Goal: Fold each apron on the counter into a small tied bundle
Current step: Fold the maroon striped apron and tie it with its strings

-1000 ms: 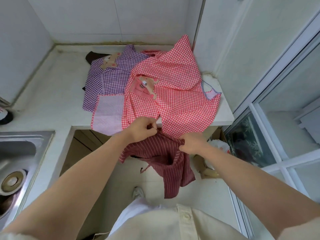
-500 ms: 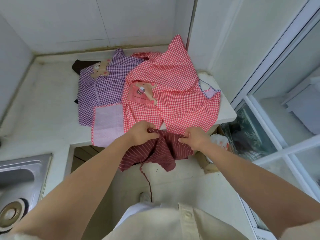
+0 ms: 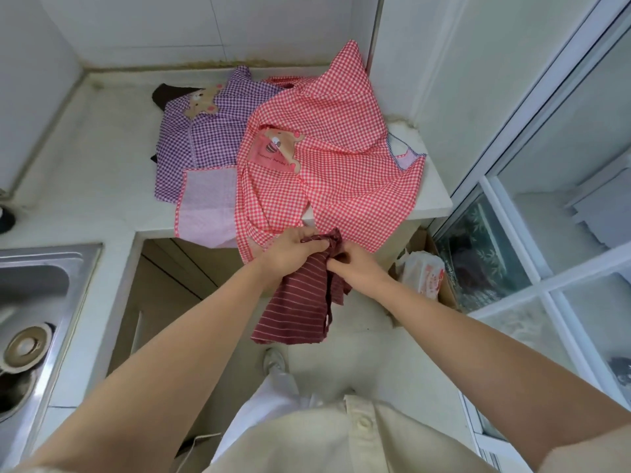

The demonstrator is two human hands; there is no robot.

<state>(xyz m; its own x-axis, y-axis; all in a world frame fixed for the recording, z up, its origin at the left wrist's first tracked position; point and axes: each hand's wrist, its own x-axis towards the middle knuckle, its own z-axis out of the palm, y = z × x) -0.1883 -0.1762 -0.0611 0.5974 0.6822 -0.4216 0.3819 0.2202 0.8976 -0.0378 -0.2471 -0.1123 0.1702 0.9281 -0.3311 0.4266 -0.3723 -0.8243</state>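
The person stands at the corner of the white stone counter with both hands out in front, just off its near edge. The left hand has its fingers curled over the bunched top of a dark red cotton apron with thin white stripes. The right hand is close beside it, almost touching, and pinches a fold of the same cloth from the other side. Neither hand has any slack in it.

The gathered end of the striped apron sits between the two hands, right against the hem of the red-and-white gingham apron that drapes over the counter edge. From there the striped apron hangs free in the air below counter height. Its long axis runs from the hands down towards the floor and the person's feet, and its stripes run across that line. A narrow strap dangles along its right edge.

How the cloth is folded inside the grip cannot be made out, as the fingers and the creases cover it. The right fingertips are tucked out of sight. A purple gingham apron with a bear patch lies flat behind, partly under the red one, and a dark brown cloth shows only a corner beneath that. The steel sink is cut off at the left.
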